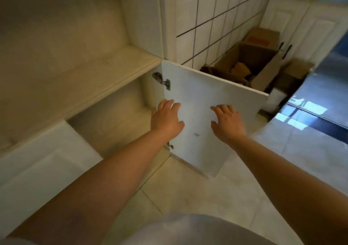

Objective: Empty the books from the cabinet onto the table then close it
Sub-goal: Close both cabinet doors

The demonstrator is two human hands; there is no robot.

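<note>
Cabinet (113,116) stood with its right door (207,112) swung wide open on two metal hinges, upper hinge (162,80) plainly visible, lower one (170,146) partly hidden behind the left wrist. The left door (37,160) appeared shut or nearly so.

No books showed anywhere in the frame. The visible part of the cabinet interior looked bare: pale floor and back wall, nothing stacked there. The table did not appear in view, so whether the books lay on it could not be confirmed. Judging from the bare interior, the emptying looked finished; closing the door was what remained.

Left hand (165,118) reached forward near the hinge edge of the open door, fingers extended and slightly spread, holding nothing. Whether it touched the panel or hovered before it could not be told. Right hand (227,122) was spread the same way before the middle of the door's inner face, fingers relaxed, empty; contact likewise uncertain.

Beyond the door, against a tiled wall (207,18), sat an open cardboard box (243,62) with brownish material inside, contents too blurred to name. A second cardboard box (261,37), closed, rested behind it. More cartons (293,73) stood to the right.

Glossy tile floor (188,192) underfoot.
</note>
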